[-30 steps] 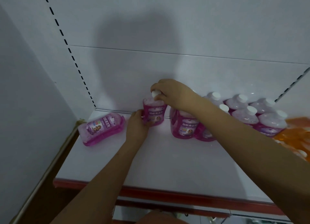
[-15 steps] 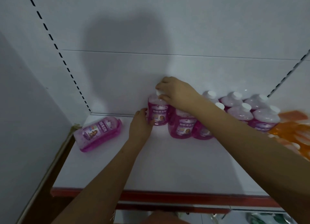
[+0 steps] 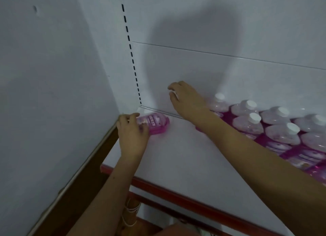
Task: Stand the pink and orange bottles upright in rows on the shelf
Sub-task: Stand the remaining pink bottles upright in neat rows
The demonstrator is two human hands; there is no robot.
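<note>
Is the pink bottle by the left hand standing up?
No, the pink bottle lies on its side on the shelf, with the left hand on it.

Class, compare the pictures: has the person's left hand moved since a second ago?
Yes. The left hand has left the upright bottles and gone leftward to the lying pink bottle near the shelf's left corner.

Dim light on a pale side wall [image 3: 53,94], slotted white back panel [image 3: 211,32] shadowed.
</note>
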